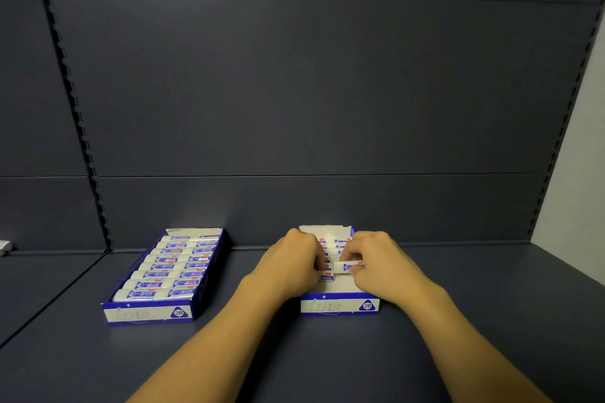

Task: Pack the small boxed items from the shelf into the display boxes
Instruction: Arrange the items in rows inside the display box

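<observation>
From the head camera, a dark grey shelf runs out ahead to a back panel of the same grey, with slotted uprights climbing the panel at the left and right. Two blue-and-white display boxes sit on the shelf, well apart from each other and both nearer the back edge than the front. The left display box lies towards the left side of the shelf, turned a little askew, and is packed full with small boxed items lying crosswise in two columns, row after row from its front wall to its rear flap. The right display box stands near the middle of the shelf, its front wall marked 2B; small boxed items fill its rear part, while bare white floor shows just behind the front wall. Both hands reach into this box from above. The left hand has its fingers curled down onto the items on the left side of the box. The right hand pinches one small boxed item between thumb and fingertips, held crosswise over the box's middle, just beside the left hand's fingers. At the far left edge, a small white object lies on the neighbouring shelf.
</observation>
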`<state>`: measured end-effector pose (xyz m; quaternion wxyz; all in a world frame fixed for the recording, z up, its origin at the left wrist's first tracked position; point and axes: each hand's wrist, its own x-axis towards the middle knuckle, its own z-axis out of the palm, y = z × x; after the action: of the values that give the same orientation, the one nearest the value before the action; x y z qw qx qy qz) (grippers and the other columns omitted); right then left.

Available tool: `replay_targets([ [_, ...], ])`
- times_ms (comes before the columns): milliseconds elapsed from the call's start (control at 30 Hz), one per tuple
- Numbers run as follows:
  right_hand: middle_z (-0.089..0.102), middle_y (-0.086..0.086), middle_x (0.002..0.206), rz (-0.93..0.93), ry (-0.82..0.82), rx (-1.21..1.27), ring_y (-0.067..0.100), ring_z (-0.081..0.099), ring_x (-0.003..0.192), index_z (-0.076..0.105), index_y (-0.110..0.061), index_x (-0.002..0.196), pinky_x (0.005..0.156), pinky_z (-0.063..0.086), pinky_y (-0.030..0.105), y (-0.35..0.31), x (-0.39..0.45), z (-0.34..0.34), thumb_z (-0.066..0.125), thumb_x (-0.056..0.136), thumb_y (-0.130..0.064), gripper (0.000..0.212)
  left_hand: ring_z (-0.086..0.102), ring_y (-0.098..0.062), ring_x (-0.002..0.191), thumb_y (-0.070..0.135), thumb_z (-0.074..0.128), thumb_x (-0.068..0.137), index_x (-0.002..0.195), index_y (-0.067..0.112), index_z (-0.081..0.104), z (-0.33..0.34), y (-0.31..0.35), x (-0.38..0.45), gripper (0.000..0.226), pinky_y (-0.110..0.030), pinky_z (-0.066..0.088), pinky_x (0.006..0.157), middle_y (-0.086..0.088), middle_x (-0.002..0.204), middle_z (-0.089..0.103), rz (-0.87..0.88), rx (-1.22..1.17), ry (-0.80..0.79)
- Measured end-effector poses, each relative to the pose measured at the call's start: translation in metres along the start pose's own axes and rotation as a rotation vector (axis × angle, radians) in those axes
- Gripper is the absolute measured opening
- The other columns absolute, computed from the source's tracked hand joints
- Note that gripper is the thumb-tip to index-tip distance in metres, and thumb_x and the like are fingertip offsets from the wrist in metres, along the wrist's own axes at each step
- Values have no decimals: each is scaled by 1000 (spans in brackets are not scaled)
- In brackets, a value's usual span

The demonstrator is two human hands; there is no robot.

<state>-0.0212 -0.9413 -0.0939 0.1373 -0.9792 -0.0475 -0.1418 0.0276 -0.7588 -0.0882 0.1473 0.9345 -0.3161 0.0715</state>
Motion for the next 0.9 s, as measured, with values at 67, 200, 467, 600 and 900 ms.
replay_targets([
  [67,63,-7,115,9,-21,-3,12,62,100,74,-22,105,78,56,23,0,0,-1,68,84,-9,25,69,-16,88,16,70,90,102,14,77,0,-1,-1,13,-35,61,82,-3,103,72,3,-10,8],
  [200,64,-5,116,36,-63,-10,12,63,96,73,-21,102,74,57,23,-2,1,0,69,82,-10,23,69,-17,91,17,70,91,103,13,76,0,-1,-2,14,-35,61,83,-3,105,73,10,-27,6],
  [467,62,-6,121,38,-71,-39,14,64,100,73,-23,106,77,59,25,-3,3,2,73,86,-13,23,69,-16,92,19,69,93,108,15,75,1,-2,-2,17,-32,60,84,-3,108,73,16,-32,-1],
  [600,61,-6,117,39,-65,-50,12,63,97,70,-25,112,78,60,27,-5,3,0,72,87,-11,29,69,-16,91,18,68,93,107,14,74,2,-3,-2,16,-33,61,83,-3,107,73,13,-23,1],
  [900,67,-2,114,21,-80,-168,16,65,97,76,-26,107,79,58,28,-9,6,-2,71,88,-13,23,69,-14,94,19,71,91,116,23,74,6,-4,0,26,-33,60,87,2,114,72,30,-14,29],
])
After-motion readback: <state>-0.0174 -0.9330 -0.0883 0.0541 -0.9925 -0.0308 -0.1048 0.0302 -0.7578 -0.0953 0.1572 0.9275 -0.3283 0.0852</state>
